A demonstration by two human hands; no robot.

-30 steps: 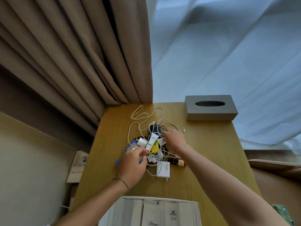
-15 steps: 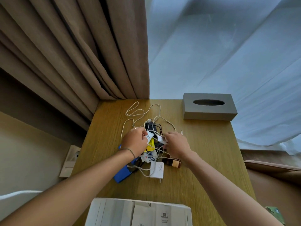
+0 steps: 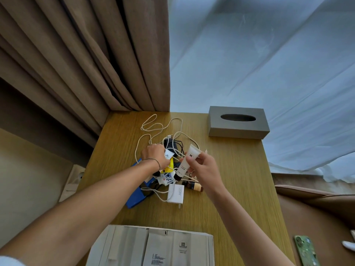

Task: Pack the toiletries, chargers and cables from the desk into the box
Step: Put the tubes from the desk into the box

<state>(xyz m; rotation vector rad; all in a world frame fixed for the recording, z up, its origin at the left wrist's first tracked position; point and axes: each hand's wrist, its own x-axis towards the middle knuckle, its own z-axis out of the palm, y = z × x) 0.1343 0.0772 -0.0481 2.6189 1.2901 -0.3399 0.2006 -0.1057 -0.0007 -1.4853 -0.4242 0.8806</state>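
Note:
A tangled pile lies mid-desk: white cables (image 3: 153, 127), a white 120W charger (image 3: 175, 193), a brown bottle (image 3: 192, 185), a yellow item (image 3: 170, 167), a blue pouch (image 3: 137, 196) and a black item (image 3: 170, 145). My right hand (image 3: 201, 166) grips a white tube with a dark cap (image 3: 187, 160), lifted just above the pile. My left hand (image 3: 154, 157) is closed on a small white tube (image 3: 169, 154) at the pile's left side. The pale box (image 3: 153, 246) sits at the near desk edge, with paper packets inside.
A grey tissue box (image 3: 238, 122) stands at the desk's far right. Brown curtains (image 3: 86, 64) hang behind the desk on the left. A green phone (image 3: 307, 250) lies on the brown seat at the right. A wall socket (image 3: 74, 175) is left of the desk.
My right hand has picked the white dark-capped tube out of the pile and raised it. My left hand moved from the pile's near side to its far left and closed on a small white tube.

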